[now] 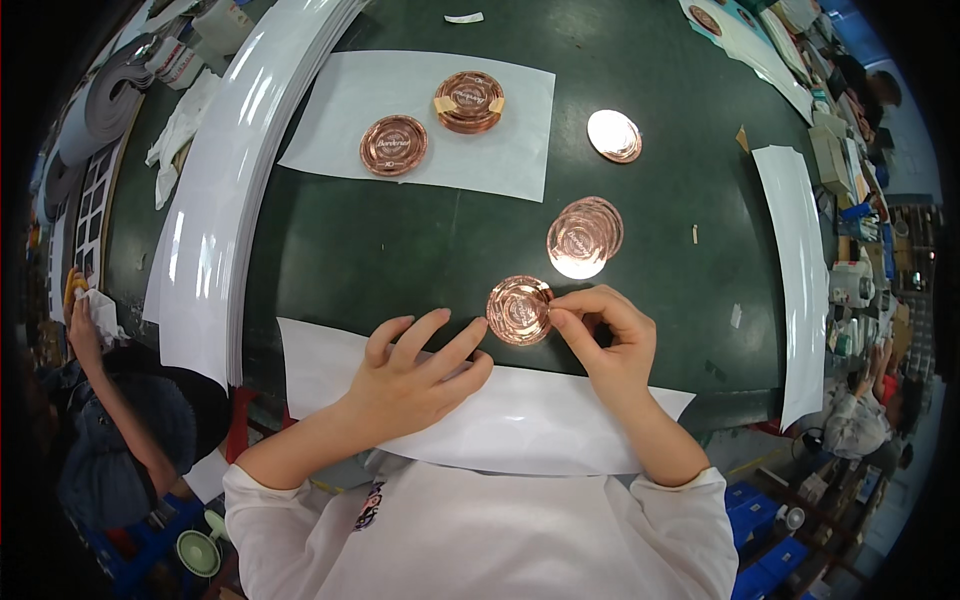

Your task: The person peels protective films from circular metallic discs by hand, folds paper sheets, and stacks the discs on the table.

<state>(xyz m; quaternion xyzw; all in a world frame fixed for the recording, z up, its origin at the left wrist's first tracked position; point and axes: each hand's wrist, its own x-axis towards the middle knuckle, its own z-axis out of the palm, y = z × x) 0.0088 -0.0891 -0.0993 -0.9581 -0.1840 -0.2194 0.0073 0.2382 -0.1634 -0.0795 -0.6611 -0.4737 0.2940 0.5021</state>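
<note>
A round copper-coloured metal disc [519, 311] with pale lettering lies on the green tabletop before me. My right hand [612, 335] pinches its right edge between thumb and forefinger. Whether a thin film is caught there as well, I cannot tell. On the other side, my left hand [425, 372] is open with fingers spread, one fingertip at the disc's left edge. Just beyond lies an overlapping pile of similar discs [580, 245], the front one shining. Under my left hand and right wrist runs a white sheet [520, 420] along the near table edge.
Farther off, a white sheet [520, 170] bears a disc [394, 145] and a taped stack of discs [468, 103]. Another shiny disc [613, 135] lies right of it. Glossy white sheets [210, 220] are stacked at left; another sheet [795, 280] lies at right. A co-worker's arm [120, 400] is at far left.
</note>
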